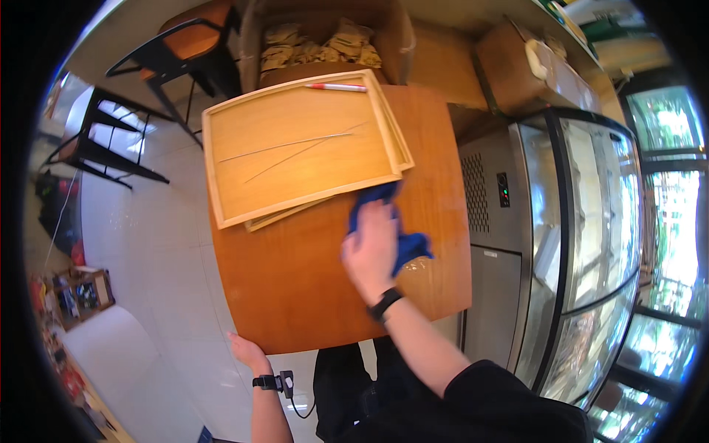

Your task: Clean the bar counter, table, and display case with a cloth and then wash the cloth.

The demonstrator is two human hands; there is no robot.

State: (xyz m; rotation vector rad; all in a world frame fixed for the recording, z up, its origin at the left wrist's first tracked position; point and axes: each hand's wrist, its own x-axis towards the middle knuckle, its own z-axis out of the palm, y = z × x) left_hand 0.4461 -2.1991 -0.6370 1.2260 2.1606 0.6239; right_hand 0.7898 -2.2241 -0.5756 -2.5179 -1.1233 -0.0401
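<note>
My right hand (pixel 371 247) presses a crumpled blue cloth (pixel 410 249) onto the brown wooden table (pixel 295 295), close to the near right corner of a shallow wooden tray. Its fingers are bunched over the cloth and partly blurred. A wet, shiny patch shows on the tabletop just right of the wrist. At the table's near left corner my left hand (pixel 249 353) grips the edge, some of its fingers hidden. The wooden tray (pixel 212 173) lies on top of another, slightly turned tray (pixel 284 215). Two thin metal rods (pixel 288 148) and a red-and-white marker (pixel 336 87) rest in the upper tray.
Behind the table stands an open cardboard box (pixel 402 44) with tan packets inside. A steel-framed glass display cabinet (pixel 517 184) is close on the right. Black metal stools (pixel 111 136) with wooden seats stand at the left on pale floor tiles (pixel 173 295).
</note>
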